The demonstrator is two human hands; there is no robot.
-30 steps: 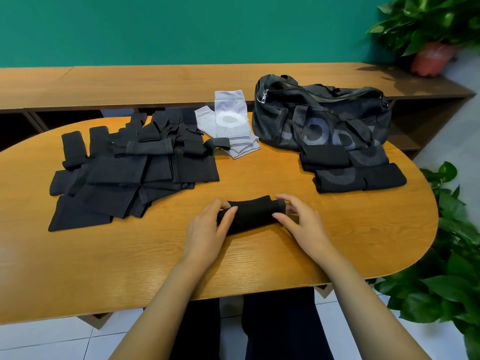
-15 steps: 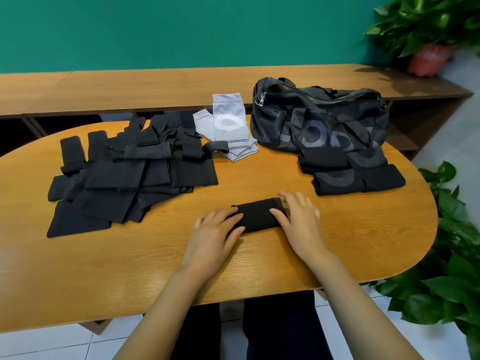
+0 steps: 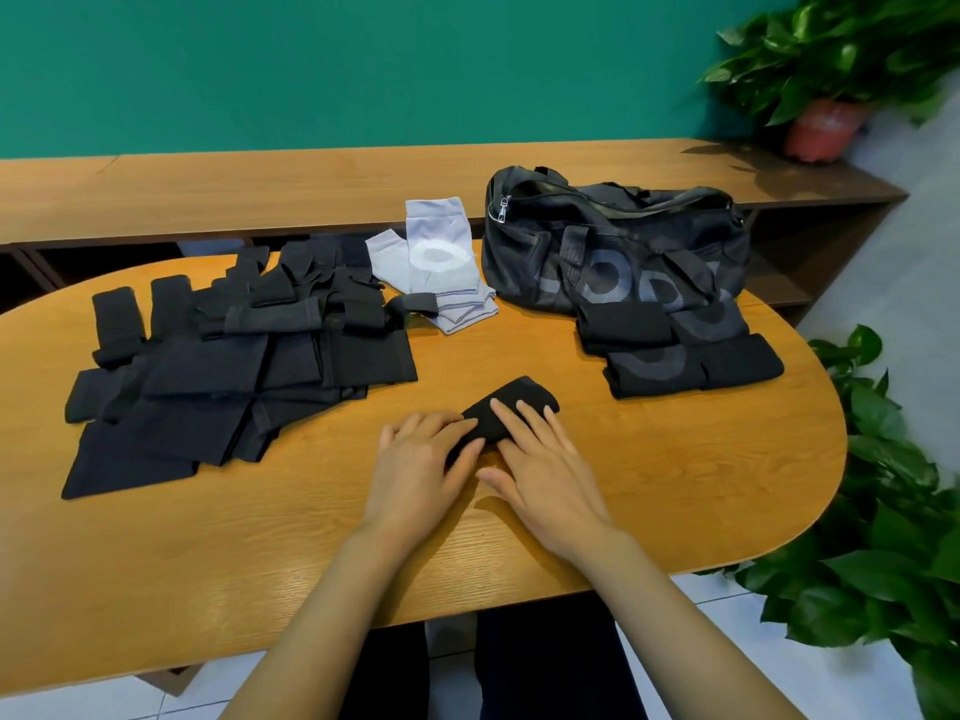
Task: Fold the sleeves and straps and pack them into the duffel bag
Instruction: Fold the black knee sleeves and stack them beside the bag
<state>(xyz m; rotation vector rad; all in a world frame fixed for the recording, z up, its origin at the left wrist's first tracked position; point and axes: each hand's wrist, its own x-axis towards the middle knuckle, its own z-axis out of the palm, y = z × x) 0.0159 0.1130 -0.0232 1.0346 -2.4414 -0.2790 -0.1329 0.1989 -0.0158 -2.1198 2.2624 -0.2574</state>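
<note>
Step in hand: a black sleeve [image 3: 519, 397] is pressed flat on the table [image 3: 675, 491]; this is judged to be the closing crease of its fold.
Sleeve position: it is laid near the table's middle, slanted, with its far end aimed toward 1 o'clock and its near end covered by the hands.
Left hand: the left hand [image 3: 421, 459] is rested on the sleeve's 8 o'clock end, fingers straight and slightly spread, nothing gripped.
Right hand: the right hand [image 3: 545, 470] is laid flat across the sleeve, fingers extended and pressed down, nothing pinched.
Duffel bag: the duffel bag [image 3: 613, 241] is stood at 1 o'clock from the hands; whether its zip is fully open cannot be told.
Folded stack: a folded stack [image 3: 675, 356] is set at 2 o'clock, touching the bag's front.
Waiting items: an unfolded pile [image 3: 234, 366] is spread at 10 o'clock and grey sleeves [image 3: 436, 262] at 12 o'clock.
Doing it well: pressure is best swept from the crease outward toward 1 o'clock, so that bulges are smoothed out. Edges should be squared before release, since stretch knit is likely to spring open. Both ends should be supported when the piece is lifted, so that the fold is kept.
</note>
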